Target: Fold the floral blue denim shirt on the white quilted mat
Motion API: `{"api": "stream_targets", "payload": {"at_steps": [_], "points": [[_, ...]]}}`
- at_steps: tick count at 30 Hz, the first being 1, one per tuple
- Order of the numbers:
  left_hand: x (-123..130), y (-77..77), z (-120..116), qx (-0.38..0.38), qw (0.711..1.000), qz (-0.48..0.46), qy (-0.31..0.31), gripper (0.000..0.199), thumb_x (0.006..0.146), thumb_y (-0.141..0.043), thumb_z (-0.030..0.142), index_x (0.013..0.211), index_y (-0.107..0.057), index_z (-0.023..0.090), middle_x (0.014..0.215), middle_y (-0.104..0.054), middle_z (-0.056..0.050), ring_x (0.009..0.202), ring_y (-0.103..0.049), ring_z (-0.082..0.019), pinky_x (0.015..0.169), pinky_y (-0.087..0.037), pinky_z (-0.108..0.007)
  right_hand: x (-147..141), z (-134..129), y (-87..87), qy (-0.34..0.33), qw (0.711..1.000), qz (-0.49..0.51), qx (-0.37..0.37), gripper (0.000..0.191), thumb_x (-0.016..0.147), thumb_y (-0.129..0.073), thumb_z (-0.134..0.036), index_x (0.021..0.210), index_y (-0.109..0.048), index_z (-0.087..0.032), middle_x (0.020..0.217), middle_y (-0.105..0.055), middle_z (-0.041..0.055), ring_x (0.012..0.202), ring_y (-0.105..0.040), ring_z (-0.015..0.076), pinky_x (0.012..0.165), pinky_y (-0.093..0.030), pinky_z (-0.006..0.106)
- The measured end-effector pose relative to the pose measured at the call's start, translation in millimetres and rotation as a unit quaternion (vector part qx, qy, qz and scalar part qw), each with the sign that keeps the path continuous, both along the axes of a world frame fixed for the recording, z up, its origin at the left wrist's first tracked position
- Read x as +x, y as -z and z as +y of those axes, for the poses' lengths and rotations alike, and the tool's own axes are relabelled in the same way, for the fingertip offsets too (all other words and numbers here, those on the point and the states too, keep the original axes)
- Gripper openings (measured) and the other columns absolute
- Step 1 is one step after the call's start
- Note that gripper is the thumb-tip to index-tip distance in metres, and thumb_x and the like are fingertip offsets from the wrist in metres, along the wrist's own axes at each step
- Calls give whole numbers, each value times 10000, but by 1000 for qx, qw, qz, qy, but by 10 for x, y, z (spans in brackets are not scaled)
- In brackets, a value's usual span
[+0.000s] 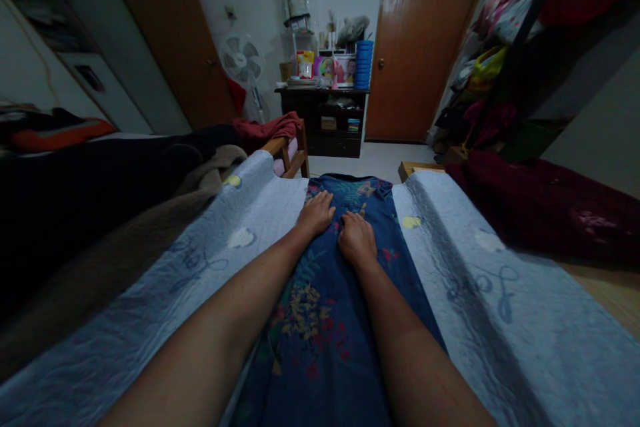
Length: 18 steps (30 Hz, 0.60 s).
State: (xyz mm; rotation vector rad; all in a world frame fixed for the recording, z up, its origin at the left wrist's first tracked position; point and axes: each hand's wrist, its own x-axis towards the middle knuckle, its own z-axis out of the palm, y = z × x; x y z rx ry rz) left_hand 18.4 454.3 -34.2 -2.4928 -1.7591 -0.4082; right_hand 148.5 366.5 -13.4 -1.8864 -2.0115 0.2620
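A dark blue garment (350, 320) with red, tan and green floral print lies stretched lengthwise in front of me, its far end having a dark curved edge. My left hand (318, 212) rests flat on its upper left part, fingers extended and pointing away. Beside it, my right hand (358, 237) is on the upper middle of the cloth with its fingers curled in, closed on the fabric. Under the garment is a light grey-blue quilted cover (480, 307) with cloud, yellow and lettering motifs.
Dark clothes (125, 193) and a brown blanket (200, 180) lie along the left. A maroon cloth (540, 207) is heaped at right. Beyond stand a wooden chair-like frame (299, 163), a white fan (243, 60), a dark cabinet (320, 140) and a brown door (420, 47).
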Motion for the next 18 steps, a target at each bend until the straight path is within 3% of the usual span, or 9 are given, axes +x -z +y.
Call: {"api": "stream_targets", "payload": {"at_steps": [7, 13, 18], "points": [[-50, -64, -158, -2, 989, -61, -136, 527, 918, -500, 327, 1381, -405, 92, 1328, -568, -190, 1240, -524, -267, 1017, -414, -366, 2, -2, -13, 2, 1000, -2, 2, 447, 921, -385, -164, 1338, -547, -165, 1443, -506, 90, 1344, -402, 215, 1100, -250, 346], [-38, -170, 36, 2, 990, -81, -113, 505, 887, -532, 234, 1387, -457, 225, 1290, -603, -96, 1187, -548, -252, 1001, -431, -373, -5, 4, 9, 7, 1000, -3, 2, 443, 942, -363, -185, 1348, -537, -158, 1458, -487, 90, 1358, -383, 217, 1107, -237, 349], [-35, -186, 248, -21, 992, -83, -94, 362, 920, -432, 189, 1234, -609, 226, 1228, -644, -64, 1122, -594, -194, 960, -459, -287, -3, 9, 16, 8, 1000, -2, 5, 438, 932, -374, -182, 1331, -553, -169, 1450, -498, 81, 1348, -394, 217, 1108, -240, 346]]}}
